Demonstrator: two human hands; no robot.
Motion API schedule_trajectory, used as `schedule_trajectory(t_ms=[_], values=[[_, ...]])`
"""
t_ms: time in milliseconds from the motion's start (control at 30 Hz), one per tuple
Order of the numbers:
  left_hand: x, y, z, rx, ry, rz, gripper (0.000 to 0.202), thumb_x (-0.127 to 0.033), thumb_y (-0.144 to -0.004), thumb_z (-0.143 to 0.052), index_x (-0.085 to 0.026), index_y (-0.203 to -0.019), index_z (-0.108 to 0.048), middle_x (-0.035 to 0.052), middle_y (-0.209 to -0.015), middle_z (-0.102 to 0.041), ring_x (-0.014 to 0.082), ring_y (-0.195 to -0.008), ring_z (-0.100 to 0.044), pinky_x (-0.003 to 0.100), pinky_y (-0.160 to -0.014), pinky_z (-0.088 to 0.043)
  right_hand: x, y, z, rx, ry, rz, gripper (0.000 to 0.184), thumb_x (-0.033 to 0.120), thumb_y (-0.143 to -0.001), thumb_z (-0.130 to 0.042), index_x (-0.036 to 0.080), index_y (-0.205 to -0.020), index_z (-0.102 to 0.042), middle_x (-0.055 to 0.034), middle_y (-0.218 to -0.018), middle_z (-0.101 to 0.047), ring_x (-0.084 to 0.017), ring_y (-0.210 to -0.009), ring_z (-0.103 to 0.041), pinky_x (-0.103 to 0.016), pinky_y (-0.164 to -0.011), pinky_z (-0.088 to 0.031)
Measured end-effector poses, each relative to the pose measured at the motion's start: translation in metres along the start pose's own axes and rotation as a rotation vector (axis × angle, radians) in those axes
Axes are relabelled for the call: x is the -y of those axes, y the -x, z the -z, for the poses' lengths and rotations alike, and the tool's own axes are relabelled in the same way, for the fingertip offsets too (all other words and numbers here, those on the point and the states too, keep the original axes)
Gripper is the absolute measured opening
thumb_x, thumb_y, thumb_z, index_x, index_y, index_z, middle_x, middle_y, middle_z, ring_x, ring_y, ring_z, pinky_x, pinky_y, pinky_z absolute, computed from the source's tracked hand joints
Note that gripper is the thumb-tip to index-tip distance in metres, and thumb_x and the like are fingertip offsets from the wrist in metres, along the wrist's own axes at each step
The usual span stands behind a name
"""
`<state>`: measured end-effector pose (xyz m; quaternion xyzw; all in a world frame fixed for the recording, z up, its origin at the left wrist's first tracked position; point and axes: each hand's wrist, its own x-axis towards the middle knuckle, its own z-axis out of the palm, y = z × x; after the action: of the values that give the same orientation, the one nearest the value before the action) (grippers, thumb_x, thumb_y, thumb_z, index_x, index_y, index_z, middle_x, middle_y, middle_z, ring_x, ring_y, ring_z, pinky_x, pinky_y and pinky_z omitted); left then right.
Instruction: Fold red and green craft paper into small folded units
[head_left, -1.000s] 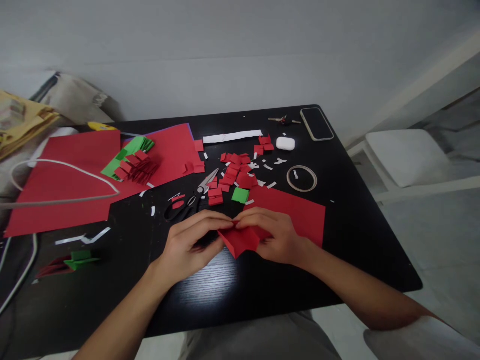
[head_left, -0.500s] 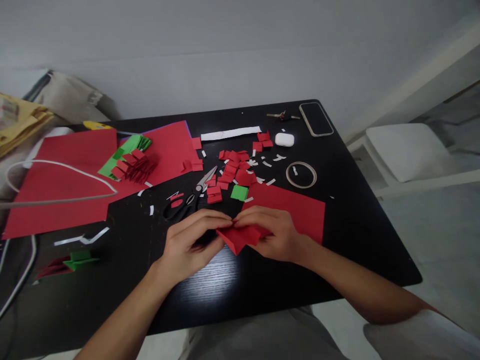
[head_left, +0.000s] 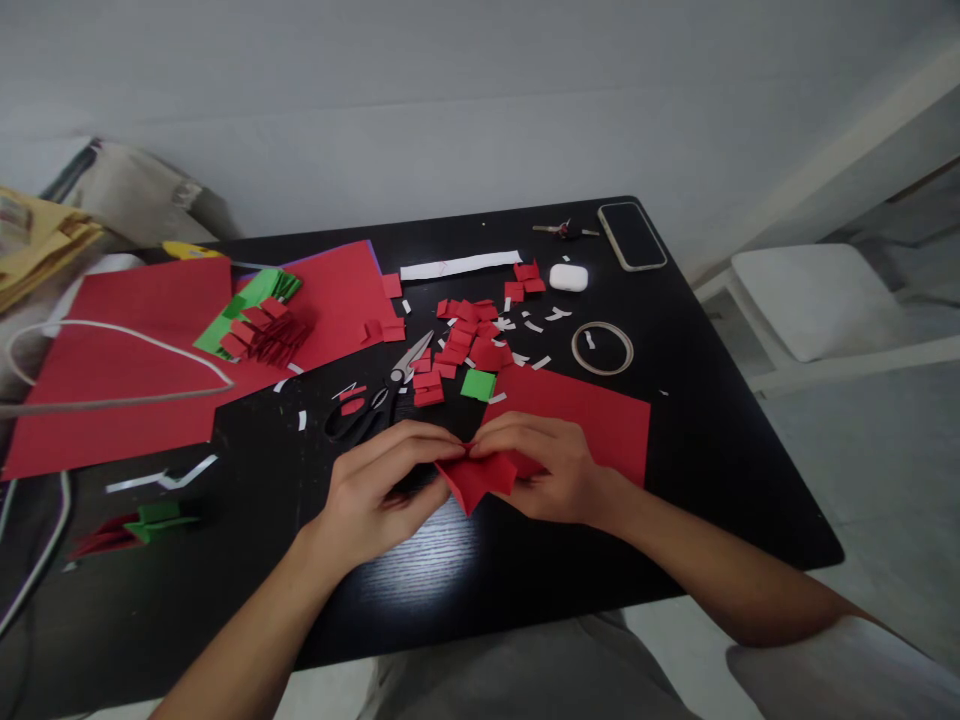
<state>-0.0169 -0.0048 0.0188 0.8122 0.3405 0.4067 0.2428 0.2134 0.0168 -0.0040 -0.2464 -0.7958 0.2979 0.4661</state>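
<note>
A small piece of red paper (head_left: 474, 482), creased into a V shape, is held between both hands above the black table. My left hand (head_left: 379, 485) pinches its left edge between fingers and thumb. On the opposite edge, my right hand (head_left: 544, 465) is closed with the fingertips near those of the left. The thumbs are partly hidden by the paper. Under and behind the right hand lies a flat red sheet (head_left: 600, 418). Black-handled scissors (head_left: 386, 392) rest just beyond my left hand. A green folded square (head_left: 478, 384) and several small red folded pieces (head_left: 465, 330) lie past the fingertips.
Large red sheets (head_left: 112, 370) cover the left side, with green folded paper (head_left: 259, 300) on them and a white cable (head_left: 150, 340) across. A tape roll (head_left: 602, 348), white case (head_left: 568, 278), keys (head_left: 566, 230) and phone (head_left: 632, 237) sit at right. White scraps are scattered about.
The red paper has shifted slightly in my fingers: its right flap has drawn in and its lower point has dropped a little. Both hands stay nearly in place.
</note>
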Motion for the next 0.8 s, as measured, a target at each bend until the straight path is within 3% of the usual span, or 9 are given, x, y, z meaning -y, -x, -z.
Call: schedule_trajectory(t_ms=[267,433,500,567,667,800], values=[[-0.001,-0.001,0.003,0.037,0.056,0.048,0.034,-0.004,-0.086,-0.072,-0.017,-0.118,-0.071,0.0092,-0.109,-0.075,0.0183,-0.099,-0.074,0.027,-0.087,-0.06,0.004,-0.001,0.002,-0.019,-0.001,-0.027,0.025,0.006,-0.084,-0.069,0.02,-0.104,-0.07,-0.008,-0.096,-0.08,-0.019,-0.088,-0.078,-0.03,-0.081,-0.066],[0.003,0.001,0.017,0.193,0.329,0.253,0.039,-0.023,-0.091,-0.062,-0.019,-0.13,-0.064,0.0126,-0.126,-0.071,0.0266,-0.116,-0.069,0.038,-0.098,-0.057,0.004,-0.001,0.002,0.026,0.035,-0.049,0.023,0.006,-0.084,-0.069,0.02,-0.102,-0.07,-0.0078,-0.096,-0.079,-0.019,-0.087,-0.078,-0.029,-0.081,-0.065],[0.004,-0.001,0.021,0.148,0.42,0.401,0.03,-0.031,-0.1,-0.052,-0.02,-0.125,-0.065,0.0102,-0.119,-0.074,0.0244,-0.11,-0.07,0.036,-0.095,-0.057,0.004,0.0,0.001,0.073,0.049,-0.043,0.019,0.009,-0.086,-0.069,0.02,-0.102,-0.069,-0.0078,-0.096,-0.079,-0.019,-0.087,-0.077,-0.028,-0.08,-0.065],[0.005,-0.004,0.023,0.154,0.386,0.531,0.029,-0.033,-0.106,-0.045,-0.02,-0.113,-0.069,0.0061,-0.1,-0.076,0.0194,-0.095,-0.072,0.03,-0.085,-0.057,0.003,0.001,0.001,0.124,0.046,-0.036,0.016,0.011,-0.088,-0.068,0.02,-0.101,-0.068,-0.0075,-0.096,-0.079,-0.018,-0.086,-0.077,-0.027,-0.079,-0.065],[0.005,-0.011,0.021,0.336,0.278,0.601,0.018,-0.031,-0.099,-0.061,-0.018,-0.093,-0.072,0.0008,-0.082,-0.072,0.0135,-0.074,-0.066,0.023,-0.069,-0.051,0.003,0.003,-0.001,0.2,0.007,-0.047,0.016,0.011,-0.089,-0.066,0.021,-0.101,-0.068,-0.0063,-0.096,-0.078,-0.017,-0.085,-0.076,-0.026,-0.078,-0.064],[0.005,-0.013,0.017,0.516,0.349,0.62,0.009,-0.021,-0.093,-0.065,-0.017,-0.089,-0.072,-0.0014,-0.076,-0.072,0.0109,-0.068,-0.064,0.02,-0.065,-0.05,0.005,0.003,-0.001,0.299,-0.075,-0.095,0.016,0.009,-0.088,-0.066,0.02,-0.1,-0.068,-0.0068,-0.094,-0.077,-0.016,-0.084,-0.075,-0.025,-0.077,-0.062]])
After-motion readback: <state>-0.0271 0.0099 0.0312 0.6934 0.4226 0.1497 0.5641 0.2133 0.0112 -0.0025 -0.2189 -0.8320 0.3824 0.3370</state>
